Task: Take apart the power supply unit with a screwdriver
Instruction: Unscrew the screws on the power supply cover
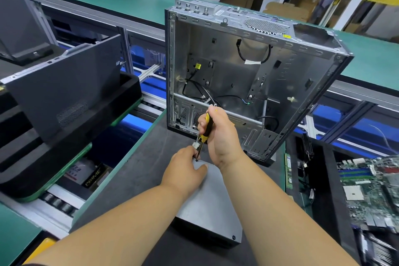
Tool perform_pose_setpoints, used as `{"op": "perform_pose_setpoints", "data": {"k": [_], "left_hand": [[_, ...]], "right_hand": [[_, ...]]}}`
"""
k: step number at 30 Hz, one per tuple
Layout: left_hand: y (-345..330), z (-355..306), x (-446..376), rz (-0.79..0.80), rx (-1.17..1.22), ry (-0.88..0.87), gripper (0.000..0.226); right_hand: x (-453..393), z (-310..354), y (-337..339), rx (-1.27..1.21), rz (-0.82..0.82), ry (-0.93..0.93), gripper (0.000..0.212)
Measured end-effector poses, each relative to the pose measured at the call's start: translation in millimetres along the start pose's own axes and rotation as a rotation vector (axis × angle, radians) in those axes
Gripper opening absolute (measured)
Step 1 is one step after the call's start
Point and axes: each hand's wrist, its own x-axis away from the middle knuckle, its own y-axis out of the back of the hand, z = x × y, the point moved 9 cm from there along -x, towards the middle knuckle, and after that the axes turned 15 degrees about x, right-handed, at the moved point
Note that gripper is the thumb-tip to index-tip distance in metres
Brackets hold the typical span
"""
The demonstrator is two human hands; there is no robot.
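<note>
Head view: my right hand is wrapped tight round the yellow-and-black screwdriver handle, shaft angled down toward the far corner of the power supply. My left hand lies on that same corner, thumb flat on the grey lid, fingertips pinching near a small white connector right beside the shaft; the tip itself is hidden. The power supply lies flat on the dark mat, centre-bottom of frame. Just behind it stands the open computer case, loose black cables inside. Left of frame: a black panel leaning in a black foam tray on the roller conveyor. Lower right: a circuit board. Green benches across the top, cartons behind. Bare mat left of the power supply.
</note>
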Motion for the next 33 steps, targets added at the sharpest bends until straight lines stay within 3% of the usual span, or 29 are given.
{"op": "perform_pose_setpoints", "data": {"k": [6, 17, 21, 23, 29, 33], "left_hand": [[0, 0, 0, 0.007, 0.003, 0.001, 0.022], [0, 0, 1, 0.009, 0.011, -0.003, 0.017], [0, 0, 0, 0.005, 0.011, -0.004, 0.019], [0, 1, 0, 0.004, 0.008, -0.002, 0.019], [-1, 1, 0, 0.011, -0.004, -0.011, 0.026], [-2, 2, -1, 0.008, -0.004, -0.005, 0.021]], "right_hand": [[-1, -3, 6, -0.057, 0.046, -0.058, 0.024], [2, 1, -4, -0.088, 0.058, 0.021, 0.045], [4, 5, -3, 0.009, 0.062, 0.031, 0.023], [4, 4, -1, 0.012, 0.058, 0.007, 0.022], [3, 3, 1, 0.093, 0.065, -0.007, 0.029], [2, 5, -4, 0.005, 0.086, 0.017, 0.041]]}}
